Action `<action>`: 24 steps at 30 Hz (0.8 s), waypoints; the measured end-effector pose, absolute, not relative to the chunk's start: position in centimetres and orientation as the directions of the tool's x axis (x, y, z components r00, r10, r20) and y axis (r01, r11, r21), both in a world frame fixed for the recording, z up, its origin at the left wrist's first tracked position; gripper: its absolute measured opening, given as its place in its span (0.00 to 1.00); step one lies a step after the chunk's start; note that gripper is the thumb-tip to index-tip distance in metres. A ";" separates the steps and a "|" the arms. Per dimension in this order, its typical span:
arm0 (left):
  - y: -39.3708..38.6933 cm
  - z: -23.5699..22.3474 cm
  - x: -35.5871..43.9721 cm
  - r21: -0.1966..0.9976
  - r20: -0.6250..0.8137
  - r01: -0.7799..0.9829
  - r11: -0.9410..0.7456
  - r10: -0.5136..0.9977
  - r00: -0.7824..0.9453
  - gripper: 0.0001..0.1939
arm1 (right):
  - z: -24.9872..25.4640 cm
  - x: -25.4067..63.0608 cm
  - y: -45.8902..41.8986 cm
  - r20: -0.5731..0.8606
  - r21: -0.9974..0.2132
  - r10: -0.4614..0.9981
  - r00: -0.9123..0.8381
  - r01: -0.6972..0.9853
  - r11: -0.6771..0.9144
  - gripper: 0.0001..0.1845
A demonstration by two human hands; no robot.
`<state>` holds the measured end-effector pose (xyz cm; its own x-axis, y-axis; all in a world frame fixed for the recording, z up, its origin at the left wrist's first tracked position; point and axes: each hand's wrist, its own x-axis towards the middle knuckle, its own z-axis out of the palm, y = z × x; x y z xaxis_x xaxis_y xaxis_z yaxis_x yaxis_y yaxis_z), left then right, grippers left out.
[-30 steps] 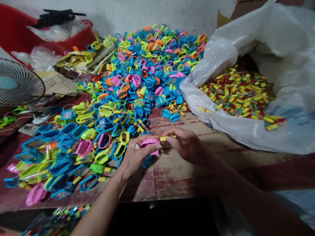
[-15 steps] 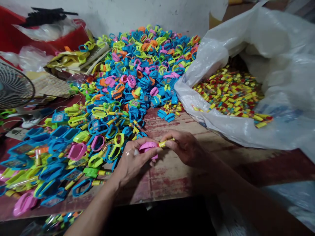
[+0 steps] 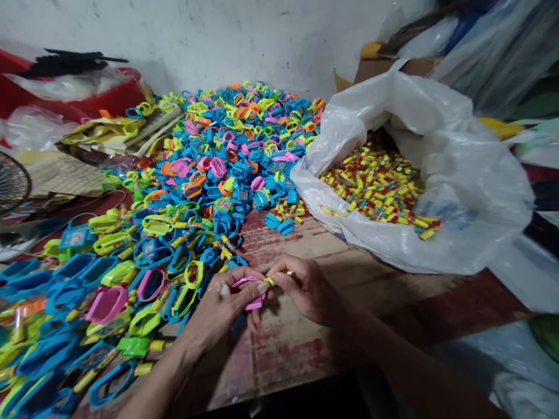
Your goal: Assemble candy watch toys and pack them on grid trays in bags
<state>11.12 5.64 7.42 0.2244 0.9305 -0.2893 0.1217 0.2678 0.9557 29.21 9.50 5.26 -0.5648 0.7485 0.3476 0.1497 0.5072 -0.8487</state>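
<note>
My left hand (image 3: 225, 299) is closed around a pink plastic toy watch (image 3: 254, 302) with a looped band, low over the table. Against the watch's right end, my right hand (image 3: 308, 289) pinches a small yellow tube (image 3: 270, 281). The fingers of both hands nearly meet there and cover most of the tube, so how far it sits in the watch is hidden. Left of my hands lie toy watches in blue, green and pink, such as a yellow-green one (image 3: 192, 279), several with yellow tubes attached.
A large heap of coloured toy watches (image 3: 244, 139) rises against the wall. To the right, a white plastic sack (image 3: 375, 244) gapes open, full of small yellow and red tubes (image 3: 371, 186). A fan (image 3: 13, 183) stands at the left edge, and a red container (image 3: 96, 99) behind it.
The view has turned to the right and tilted up. My right hand's fingers have come closer to the pink watch, and less of the yellow tube shows between the hands.
</note>
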 end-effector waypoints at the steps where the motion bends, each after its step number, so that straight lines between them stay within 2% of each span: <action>1: 5.8 7.7 10.5 0.956 -0.273 0.175 0.237 0.936 0.223 0.23 | 5.1 29.2 10.1 0.330 -0.865 0.743 -0.582 0.128 0.485 0.09; 2: 6.2 8.1 9.6 0.951 -0.236 0.251 0.183 0.950 0.202 0.23 | 4.7 29.4 11.0 0.314 -0.877 0.744 -0.590 0.121 0.466 0.08; 4: 7.2 8.9 7.0 0.872 -0.095 0.488 0.037 0.991 0.094 0.22 | 3.6 30.2 13.6 0.286 -0.872 0.785 -0.549 0.191 0.451 0.16; 5: 7.9 9.4 5.5 0.773 0.009 0.634 -0.024 1.000 0.027 0.21 | 2.8 30.8 15.3 0.283 -0.842 0.830 -0.481 0.290 0.455 0.18; 7: 9.2 10.1 2.8 0.424 0.243 0.905 -0.023 0.966 -0.089 0.19 | 1.3 32.2 18.6 0.281 -0.688 0.915 -0.291 0.603 0.403 0.15; 9: 10.6 10.4 1.7 0.119 0.442 0.987 0.106 0.885 -0.148 0.19 | 0.0 33.4 21.4 0.294 -0.529 0.934 -0.202 0.780 0.335 0.11; 11: 11.8 9.9 2.7 -0.018 0.530 0.987 0.157 0.839 -0.124 0.23 | -0.8 33.8 23.3 0.297 -0.461 0.939 -0.174 0.835 0.301 0.10; 13: 13.1 8.8 5.6 -0.024 0.492 0.999 0.024 0.871 -0.009 0.23 | -1.3 33.4 24.4 0.287 -0.442 0.943 -0.166 0.851 0.284 0.10; 15: 14.7 7.3 9.5 0.065 0.343 0.977 -0.204 0.924 0.170 0.19 | -1.4 32.8 24.9 0.263 -0.422 0.951 -0.165 0.866 0.267 0.12; 16: 15.5 6.5 11.5 0.121 0.273 0.962 -0.245 0.940 0.205 0.19 | -1.4 32.6 25.1 0.248 -0.416 0.954 -0.168 0.871 0.261 0.12; 20: 18.9 3.9 17.4 0.194 0.163 0.942 -0.273 0.956 0.244 0.16 | -1.2 32.6 24.8 0.211 -0.429 0.962 -0.176 0.867 0.253 0.14; 24: 21.0 2.2 19.4 0.251 0.107 0.945 -0.208 0.977 0.187 0.14 | -1.3 33.6 23.7 0.231 -0.517 0.957 -0.175 0.812 0.273 0.14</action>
<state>19.45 21.04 2.16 0.1868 0.9766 0.1069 0.9452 -0.2083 0.2512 33.57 23.71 -1.31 -0.1748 0.9571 0.2313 0.8116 0.2731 -0.5165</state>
